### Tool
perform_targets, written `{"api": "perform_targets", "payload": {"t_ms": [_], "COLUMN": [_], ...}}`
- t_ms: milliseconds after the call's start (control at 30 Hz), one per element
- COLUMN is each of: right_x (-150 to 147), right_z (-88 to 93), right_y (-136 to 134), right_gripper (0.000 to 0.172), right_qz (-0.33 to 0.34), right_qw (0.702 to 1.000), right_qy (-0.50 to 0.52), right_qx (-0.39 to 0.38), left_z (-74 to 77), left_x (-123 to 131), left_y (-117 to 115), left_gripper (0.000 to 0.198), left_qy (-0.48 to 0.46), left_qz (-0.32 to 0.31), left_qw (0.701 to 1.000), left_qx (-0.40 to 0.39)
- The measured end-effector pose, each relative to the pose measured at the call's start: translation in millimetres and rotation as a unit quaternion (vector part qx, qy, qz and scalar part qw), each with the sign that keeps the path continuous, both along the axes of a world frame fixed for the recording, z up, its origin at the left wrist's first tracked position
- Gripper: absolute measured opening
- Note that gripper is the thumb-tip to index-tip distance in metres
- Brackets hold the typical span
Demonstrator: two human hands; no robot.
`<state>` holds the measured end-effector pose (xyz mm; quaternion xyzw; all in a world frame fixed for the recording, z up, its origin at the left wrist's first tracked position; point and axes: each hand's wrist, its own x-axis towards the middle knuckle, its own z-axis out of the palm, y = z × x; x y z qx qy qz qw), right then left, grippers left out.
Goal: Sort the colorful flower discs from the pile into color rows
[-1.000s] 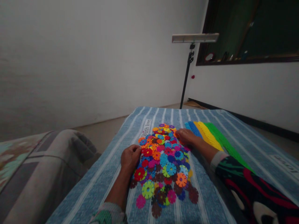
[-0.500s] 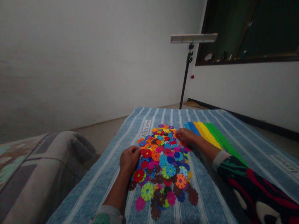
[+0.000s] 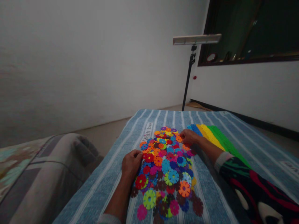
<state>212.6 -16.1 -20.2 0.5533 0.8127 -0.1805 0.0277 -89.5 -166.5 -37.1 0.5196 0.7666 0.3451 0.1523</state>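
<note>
Cloth-covered table (image 3: 100, 180) carries the disc pile (image 3: 173, 176) short of its far edge, no disc visibly displaced over the last second, so the layout stays intact between left hand (image 3: 131, 163) and right hand (image 3: 188, 137), fingers curled inward, any pinch on a disc indeterminable.

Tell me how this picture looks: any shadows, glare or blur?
Head view: dim, no strong glare, the window nearly black; head view: dark shadow beneath the right forearm; head view: slightly soft, the colored discs distinct, the "With love" label readable, but the right-edge label smeared.
</note>
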Motion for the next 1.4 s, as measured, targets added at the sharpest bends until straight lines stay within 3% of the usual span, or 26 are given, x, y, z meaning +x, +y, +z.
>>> {"api": "perform_targets", "payload": {"t_ms": [233,433,600,967,1400], "right_x": [-1.1,-1.4,-10.5,-25.3,16.5], "right_z": [7.6,15.9,9.2,-3.3,16.2], "right_y": [-1.2,3.6,10.1,21.8,71.4], "right_gripper": [0.026,0.033,0.034,0.034,0.033], "right_qz": [0.006,-0.024,-0.053,-0.042,-0.060], "right_qw": [1.000,0.998,0.996,0.996,0.993], "right_qy": [0.012,0.058,0.068,0.044,-0.021], "right_qx": [-0.007,0.015,0.038,0.070,0.103], "left_z": [-0.8,-1.1,0.3,-0.4,-4.1], "left_x": [-1.1,-1.3,-1.0,-2.3,-3.8], "left_y": [-1.1,-1.7,-2.7,-2.2,-1.9], "left_gripper": [0.026,0.023,0.024,0.026,0.029], "left_qy": [-0.003,-0.008,-0.007,-0.028,-0.028], "left_qz": [-0.011,-0.005,-0.008,-0.004,-0.005], "left_qw": [1.000,1.000,1.000,1.000,1.000], "left_qx": [0.004,0.000,0.000,0.003,0.004]}}
